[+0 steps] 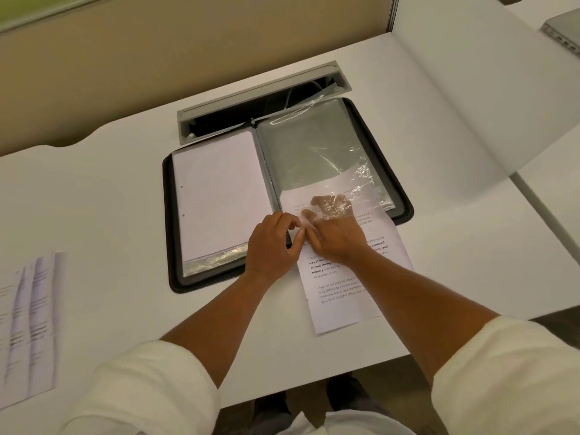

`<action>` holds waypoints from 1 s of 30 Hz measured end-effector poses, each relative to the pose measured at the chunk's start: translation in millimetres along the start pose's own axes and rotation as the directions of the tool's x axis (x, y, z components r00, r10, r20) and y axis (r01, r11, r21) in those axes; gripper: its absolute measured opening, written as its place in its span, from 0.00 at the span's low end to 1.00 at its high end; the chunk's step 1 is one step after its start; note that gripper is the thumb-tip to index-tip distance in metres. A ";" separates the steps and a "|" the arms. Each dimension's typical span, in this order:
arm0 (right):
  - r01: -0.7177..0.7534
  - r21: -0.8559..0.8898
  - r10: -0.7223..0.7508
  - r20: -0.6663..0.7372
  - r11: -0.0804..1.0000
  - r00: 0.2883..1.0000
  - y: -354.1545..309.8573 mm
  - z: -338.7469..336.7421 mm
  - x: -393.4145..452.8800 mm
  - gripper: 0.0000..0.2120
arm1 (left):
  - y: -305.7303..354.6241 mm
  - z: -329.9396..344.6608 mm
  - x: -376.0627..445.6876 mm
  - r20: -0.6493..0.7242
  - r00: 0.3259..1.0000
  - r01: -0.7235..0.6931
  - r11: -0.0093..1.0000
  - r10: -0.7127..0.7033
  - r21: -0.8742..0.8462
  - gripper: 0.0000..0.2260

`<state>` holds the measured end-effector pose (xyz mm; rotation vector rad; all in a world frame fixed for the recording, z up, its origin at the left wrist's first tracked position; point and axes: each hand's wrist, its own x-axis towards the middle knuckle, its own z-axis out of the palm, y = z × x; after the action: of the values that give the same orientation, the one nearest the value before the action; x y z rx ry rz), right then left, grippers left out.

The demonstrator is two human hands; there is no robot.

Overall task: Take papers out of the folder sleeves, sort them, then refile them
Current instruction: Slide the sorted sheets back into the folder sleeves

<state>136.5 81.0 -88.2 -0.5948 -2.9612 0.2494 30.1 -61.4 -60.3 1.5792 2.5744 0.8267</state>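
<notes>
Gripping sleeve (pixel 329 158); left hand (pixel 273 243), right hand (pixel 335 237), paper (pixel 342 277).

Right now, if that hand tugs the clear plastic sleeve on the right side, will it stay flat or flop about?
Probably floppy: the clear sleeve is wrinkled and glinting, and it drapes over the right hand, whose fingers show through it. It looks thin and light, so it may cling or crumple. The printed sheet partly inside might slide and buckle.
</notes>
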 end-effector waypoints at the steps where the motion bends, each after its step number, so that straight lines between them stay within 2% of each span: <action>1: 0.003 -0.017 -0.004 -0.007 1.000 1.000 1.3 -0.9 -4.3 0.25 | 0.3 0.2 0.3 -0.001 1.000 0.009 1.000 -0.009 -0.005 0.06; 4: 0.037 -0.012 -0.037 -0.048 0.999 0.998 4.5 -4.8 -12.5 0.24 | 1.4 1.2 0.5 -0.002 1.000 0.023 1.000 -0.023 -0.011 0.05; 8: 0.017 0.030 -0.013 -0.119 0.999 0.993 6.0 -3.8 -12.6 0.26 | 2.9 3.2 1.1 -0.004 1.000 0.028 0.999 -0.028 -0.023 0.05; 12: -0.036 0.055 0.039 -0.056 0.998 0.998 9.1 1.9 -0.2 0.29 | 5.6 5.1 1.5 -0.019 0.999 0.038 0.999 -0.038 -0.028 0.05; 16: -0.024 0.055 0.022 0.037 0.998 0.999 11.8 4.1 6.7 0.30 | 7.3 6.7 1.6 -0.019 0.998 0.064 0.997 -0.064 -0.031 0.05; 22: -0.048 0.030 0.051 -0.121 0.998 0.991 9.4 -11.8 -9.0 0.21 | 7.7 10.4 1.4 -0.013 0.996 0.090 0.994 -0.091 -0.070 0.06; 25: -0.052 0.081 0.062 -0.134 0.995 0.989 10.9 -9.6 -9.3 0.24 | 5.9 11.0 2.5 -0.003 0.997 0.072 0.996 -0.072 -0.060 0.06; 30: -0.075 0.107 0.079 -0.027 0.991 0.997 14.1 -2.2 -1.7 0.30 | 5.4 9.2 5.4 -0.005 1.000 0.026 0.999 -0.026 -0.042 0.05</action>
<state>143.7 93.5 -88.7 -0.6931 -2.8766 0.3978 34.4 -51.1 -64.5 1.5307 2.5581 0.8789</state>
